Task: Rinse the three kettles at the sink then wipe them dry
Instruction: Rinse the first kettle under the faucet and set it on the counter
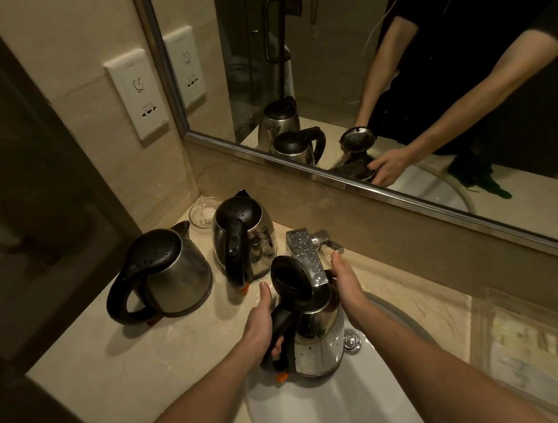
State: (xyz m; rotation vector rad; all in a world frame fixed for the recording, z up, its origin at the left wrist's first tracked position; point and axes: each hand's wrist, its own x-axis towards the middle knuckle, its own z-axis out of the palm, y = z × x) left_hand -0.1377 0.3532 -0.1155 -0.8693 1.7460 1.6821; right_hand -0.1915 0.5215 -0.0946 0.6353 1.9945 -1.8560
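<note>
Three steel kettles with black lids and handles are in view. One kettle hangs over the white sink with its lid flipped up, its mouth under the chrome faucet. My left hand grips its black handle. My right hand rests against the kettle's right upper side, fingers straight, close to the faucet. Two other kettles stand shut on the counter to the left: a wet one near the wall and another further left.
A beige marble counter surrounds the sink. A small glass dish sits in the back corner. A wall socket plate is on the left wall. A large mirror runs along the back.
</note>
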